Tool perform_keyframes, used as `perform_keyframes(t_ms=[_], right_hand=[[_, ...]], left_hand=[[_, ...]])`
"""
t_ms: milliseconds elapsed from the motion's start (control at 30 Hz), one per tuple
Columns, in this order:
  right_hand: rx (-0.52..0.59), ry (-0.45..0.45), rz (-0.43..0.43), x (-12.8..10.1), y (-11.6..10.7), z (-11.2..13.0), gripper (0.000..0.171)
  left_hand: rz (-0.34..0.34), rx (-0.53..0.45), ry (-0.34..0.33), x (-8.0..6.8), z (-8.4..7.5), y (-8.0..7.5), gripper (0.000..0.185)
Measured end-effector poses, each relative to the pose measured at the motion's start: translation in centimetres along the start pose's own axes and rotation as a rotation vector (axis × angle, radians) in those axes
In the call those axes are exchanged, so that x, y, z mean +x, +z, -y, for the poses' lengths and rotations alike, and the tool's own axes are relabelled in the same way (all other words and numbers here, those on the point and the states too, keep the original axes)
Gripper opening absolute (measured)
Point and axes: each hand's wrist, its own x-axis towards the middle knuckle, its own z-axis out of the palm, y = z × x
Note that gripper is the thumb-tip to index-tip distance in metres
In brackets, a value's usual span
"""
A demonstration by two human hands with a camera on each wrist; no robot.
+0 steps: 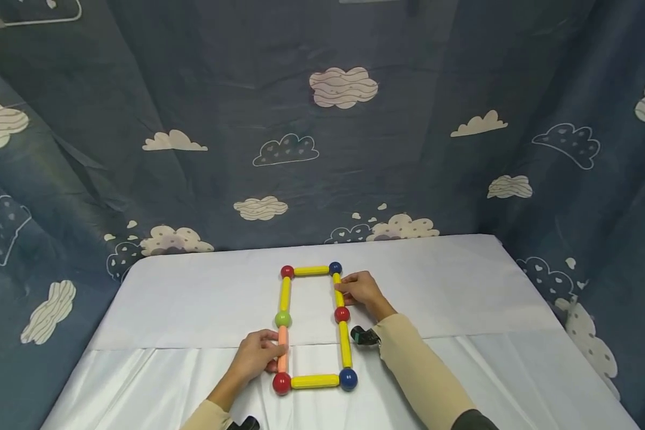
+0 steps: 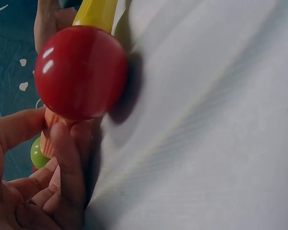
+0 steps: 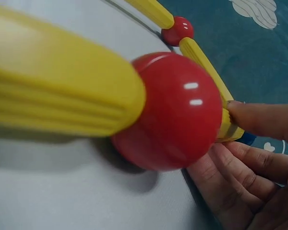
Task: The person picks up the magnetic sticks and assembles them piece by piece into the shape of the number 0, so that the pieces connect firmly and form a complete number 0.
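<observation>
rod-and-ball rectangle (image 1: 314, 325) laid flat on white tablecloth (image 1: 462, 310) | orange rod (image 1: 283, 349) pinched by left hand (image 1: 254, 356), steadying near side | upper yellow rod (image 1: 337, 288) gripped by right hand (image 1: 361, 291), aligning far side

— What colours sit around your white tablecloth (image 1: 462, 286)?

— You've got yellow rods (image 1: 311, 270) and one orange rod (image 1: 283, 349) on it, joined by red balls (image 1: 282, 383), blue balls (image 1: 348, 378) and a green ball (image 1: 282, 319). Behind the tablecloth hangs a dark blue curtain (image 1: 247, 119) patterned with cream clouds.
</observation>
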Motion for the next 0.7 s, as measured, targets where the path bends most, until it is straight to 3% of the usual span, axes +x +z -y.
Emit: perform_keyframes(t_ms=[433,700], right_hand=[[-0.010,-0.031,-0.012,-0.3,-0.4,-0.3,0.031],[-0.047,-0.035,-0.037,-0.9,-0.9,-0.1,0.033]], left_hand=[[0.018,-0.001,0.008,0.0,-0.1,0.7,0.038],[0.028,0.054,0.067,0.2,-0.6,0.5,0.041]])
